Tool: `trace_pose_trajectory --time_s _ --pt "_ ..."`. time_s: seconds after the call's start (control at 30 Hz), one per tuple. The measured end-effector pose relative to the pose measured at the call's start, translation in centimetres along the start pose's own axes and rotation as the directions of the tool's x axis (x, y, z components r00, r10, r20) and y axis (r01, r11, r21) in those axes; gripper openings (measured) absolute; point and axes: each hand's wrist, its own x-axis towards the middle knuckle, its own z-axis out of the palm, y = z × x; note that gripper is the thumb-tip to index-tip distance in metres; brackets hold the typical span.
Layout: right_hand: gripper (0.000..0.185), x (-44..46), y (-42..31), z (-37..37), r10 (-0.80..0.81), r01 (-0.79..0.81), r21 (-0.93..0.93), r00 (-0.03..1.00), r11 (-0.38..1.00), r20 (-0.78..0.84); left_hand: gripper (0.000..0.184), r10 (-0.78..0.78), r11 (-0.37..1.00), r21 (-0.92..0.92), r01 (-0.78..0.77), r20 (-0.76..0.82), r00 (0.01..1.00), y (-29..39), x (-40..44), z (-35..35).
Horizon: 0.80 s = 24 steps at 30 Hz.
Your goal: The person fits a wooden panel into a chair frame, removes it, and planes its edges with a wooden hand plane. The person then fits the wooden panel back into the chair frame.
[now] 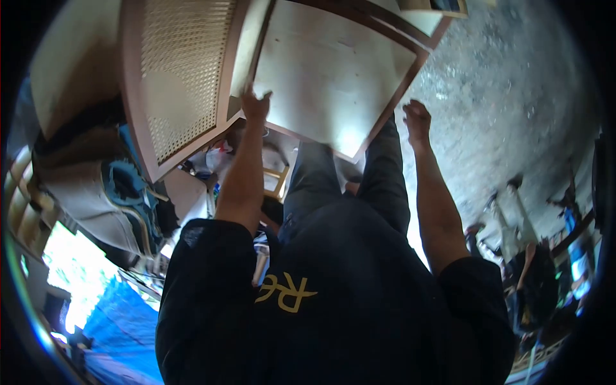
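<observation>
A pale panel [333, 70] in a brown wooden frame lies in front of my legs. My left hand [255, 104] is at the panel's left edge, thumb and a finger apart; whether it touches the frame I cannot make out. To its left stands a wooden-framed panel of woven cane mesh [186, 70]. My right hand [417, 115] is off the panel's right side, above the grey floor, with its fingers curled in; nothing shows in them.
The grey floor [500, 96] spreads to the right. Rolled or folded material [83, 192] and a blue sheet [122, 327] are at the left. Another person [532, 282] is at the lower right. A small wooden frame [276, 181] sits below the panels.
</observation>
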Motion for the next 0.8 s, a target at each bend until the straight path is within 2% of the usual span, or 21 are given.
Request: trace_pose_trajectory --time_s 0.03,0.07,0.1,0.13,0.17,0.23,0.33,0.4,0.43,0.53,0.67,0.8 --pt "0.039 0.1 -1.2 -0.7 0.045 -0.043 -0.059 0.998 0.997 0.036 0.075 -0.05 0.994 -0.101 0.046 -0.032 0.998 -0.5 -2.7 0.3" --pt "0.039 -0.1 -2.3 -1.3 0.09 -0.081 -0.124 0.993 0.989 0.07 0.072 -0.103 0.994 -0.045 0.101 -0.032 0.994 0.6 -5.5 -0.6" --pt "0.039 -0.4 -3.7 -1.9 0.118 -0.095 -0.192 0.987 0.977 0.111 0.068 -0.219 0.972 -0.063 0.225 0.094 0.971 -0.1 -7.7 -0.5" --pt "0.039 -0.5 -5.0 -2.5 0.144 -0.1 -0.265 0.978 0.959 0.149 0.064 -0.14 0.973 -0.185 0.135 -0.014 0.99 -2.2 -10.5 1.5" --pt "0.039 -0.1 -5.4 -3.6 0.216 -0.151 -0.314 0.959 0.937 0.182 0.063 -0.211 0.953 -0.209 0.218 0.055 0.976 -4.2 -12.9 3.3" --pt "0.038 0.1 -6.9 -5.1 0.304 -0.197 -0.407 0.928 0.892 0.216 0.062 -0.389 0.853 -0.335 0.4 0.103 0.915 -1.2 -17.9 1.7" --pt "0.038 -0.6 -10.1 -6.7 0.326 -0.169 -0.489 0.91 0.856 0.256 0.063 -0.58 0.734 -0.35 0.582 0.121 0.805 1.1 -22.9 0.5" --pt "0.046 -0.7 -10.9 -7.4 0.325 -0.128 -0.547 0.903 0.827 0.281 0.065 -0.66 0.627 -0.391 0.674 0.193 0.726 2.4 -24.4 -0.9" --pt "0.04 -0.4 -10.9 -7.8 0.342 -0.143 -0.545 0.896 0.826 0.284 0.066 -0.69 0.569 -0.41 0.713 0.233 0.685 2.7 -24.8 -1.2" --pt "0.037 -1.3 -11.7 -7.1 0.364 -0.111 -0.61 0.879 0.785 0.308 0.069 -0.715 0.439 -0.535 0.721 0.277 0.641 1.8 -25.6 0.1" --pt "0.034 -2.9 -12.5 -4.2 0.371 -0.093 -0.696 0.891 0.712 0.261 0.068 -0.715 0.342 -0.668 0.661 0.272 0.645 2.2 -25.2 -0.3" --pt "0.029 -4.1 -12.8 -1.4 0.313 -0.032 -0.733 0.916 0.68 0.25 0.064 -0.688 0.342 -0.728 0.594 0.236 0.686 0.7 -23.4 2.0"
